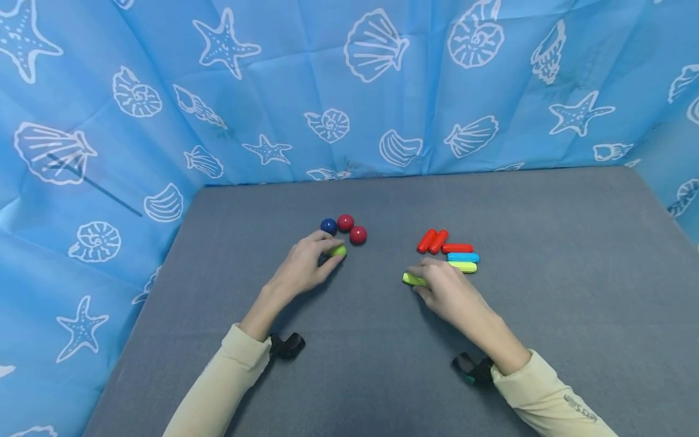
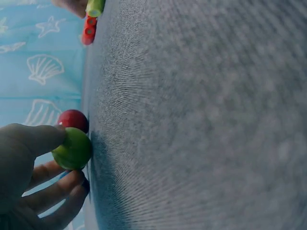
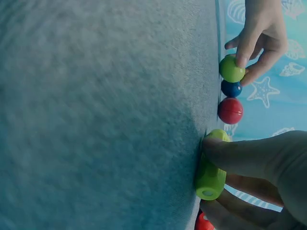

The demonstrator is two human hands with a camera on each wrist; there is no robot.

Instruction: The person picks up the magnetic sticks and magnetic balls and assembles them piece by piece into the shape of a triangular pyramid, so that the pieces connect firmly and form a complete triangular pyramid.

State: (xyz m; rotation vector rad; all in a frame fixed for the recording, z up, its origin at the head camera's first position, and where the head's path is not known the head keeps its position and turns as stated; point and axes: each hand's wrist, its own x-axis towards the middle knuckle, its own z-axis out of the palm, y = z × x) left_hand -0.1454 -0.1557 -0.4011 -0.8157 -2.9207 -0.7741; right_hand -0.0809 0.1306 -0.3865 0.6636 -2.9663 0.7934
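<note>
My left hand (image 1: 307, 261) pinches a lime-green ball (image 2: 73, 149) between thumb and fingers, down at the grey table surface. Just beyond that ball lie a dark blue ball (image 1: 329, 226) and two red balls (image 1: 358, 235). To the right, my right hand (image 1: 445, 288) holds a short lime-green stick (image 3: 211, 175) with thumb and fingers, low against the cloth; its near end has a small round recess. Behind this hand lie several similar sticks: red sticks (image 1: 457, 248), a blue stick (image 1: 463, 258) and another lime-green stick (image 1: 466, 267), partly hidden by the hand.
A grey cloth-covered table (image 1: 349, 364) lies under both hands. Blue curtains (image 1: 284, 73) with white shell and starfish prints hang behind it and at its sides. Each wrist wears a black camera mount (image 1: 287, 346) below a cream sleeve (image 1: 224, 376).
</note>
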